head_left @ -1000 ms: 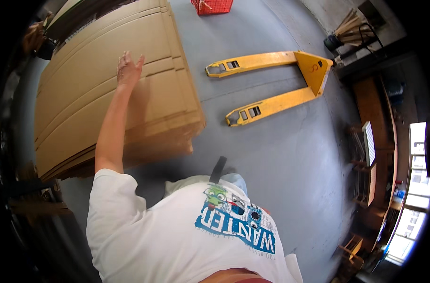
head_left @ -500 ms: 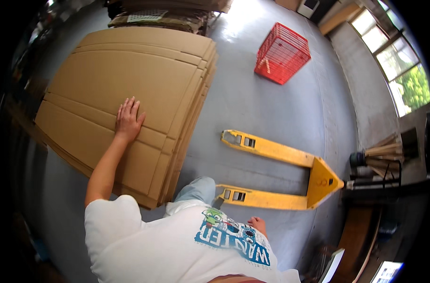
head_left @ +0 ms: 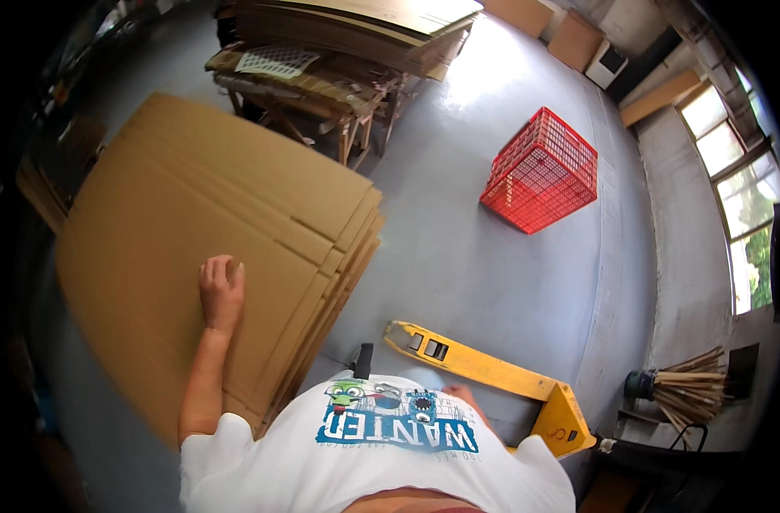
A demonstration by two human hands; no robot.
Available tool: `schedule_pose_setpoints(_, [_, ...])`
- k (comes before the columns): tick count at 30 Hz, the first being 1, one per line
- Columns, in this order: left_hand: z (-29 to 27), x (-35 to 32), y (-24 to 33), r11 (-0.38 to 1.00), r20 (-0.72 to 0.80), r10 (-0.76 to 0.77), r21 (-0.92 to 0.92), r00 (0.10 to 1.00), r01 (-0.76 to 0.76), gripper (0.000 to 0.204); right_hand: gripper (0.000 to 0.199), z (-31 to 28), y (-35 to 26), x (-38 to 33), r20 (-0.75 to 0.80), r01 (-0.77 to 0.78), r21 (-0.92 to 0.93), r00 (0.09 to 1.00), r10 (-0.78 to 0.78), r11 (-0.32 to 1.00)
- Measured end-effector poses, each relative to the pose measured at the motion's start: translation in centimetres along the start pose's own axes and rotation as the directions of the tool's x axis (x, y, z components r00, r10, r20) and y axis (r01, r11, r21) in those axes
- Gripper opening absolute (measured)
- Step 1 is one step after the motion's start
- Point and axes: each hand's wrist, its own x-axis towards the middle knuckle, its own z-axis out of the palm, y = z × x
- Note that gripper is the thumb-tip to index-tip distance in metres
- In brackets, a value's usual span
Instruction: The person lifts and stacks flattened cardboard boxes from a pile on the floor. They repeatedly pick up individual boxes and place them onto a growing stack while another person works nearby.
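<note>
A stack of flat brown cardboard sheets (head_left: 176, 197), creased and slotted like unfolded boxes, lies to my left. Over its top sheet is my left hand (head_left: 221, 293), its fingers loosely curled together with nothing in them. I cannot tell whether it touches the sheet. My right hand (head_left: 462, 393) shows only in small part beyond my white shirt, near the yellow pallet jack (head_left: 492, 368); its fingers are mostly hidden. One fork and the triangular end of the jack show, while my body covers much of the rest.
A red plastic crate (head_left: 539, 171) stands on the grey floor (head_left: 441, 239) ahead to the right. At the far left, a wooden stand (head_left: 347, 94) sits by more stacked sheets (head_left: 338, 34). Wooden sticks (head_left: 689, 389) are bundled by the right wall below the windows.
My left hand has gone from lying flat with spread fingers to curled, nearer my body over the cardboard. The view has shifted, showing more of the far stand and less of the pallet jack.
</note>
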Motion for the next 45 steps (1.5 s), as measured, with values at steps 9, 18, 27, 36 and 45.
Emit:
schedule_pose_setpoints(9, [13.0, 20.7, 8.5, 0.994, -0.009, 0.022, -0.111, 1.000, -0.023, 0.033, 0.029, -17.0, -12.5, 18.6, 0.051, -0.127, 0.151, 0.991, 0.120, 0.980])
schedule_pose_setpoints(18, [33.8, 50.5, 24.0, 0.928, -0.179, -0.135, -0.366, 0.975, 0.062, 0.042, 0.022, -43.6, -28.9, 44.3, -0.102, 0.247, 0.085, 0.966, -0.238, 0.965])
schedule_pose_setpoints(27, [49.2, 69.9, 24.4, 0.853, -0.158, -0.457, 0.199, 0.875, 0.482, 0.085, 0.018, -64.6, -66.3, 58.6, -0.211, 0.702, 0.117, 0.709, -0.673, 0.702])
schedule_pose_setpoints(36, [47.6, 70.9, 27.0, 0.901, -0.150, -0.417, 0.064, 0.896, 0.430, 0.076, 0.020, -78.2, -94.2, 71.0, -0.292, 0.906, -0.223, 0.290, -0.911, 0.360])
schedule_pose_setpoints(45, [46.7, 72.5, 28.8, 0.698, -0.101, -0.678, 0.224, 0.728, 0.681, 0.074, 0.042, -82.1, -116.3, 88.7, 0.019, 0.483, -0.865, 0.301, -0.954, 0.135])
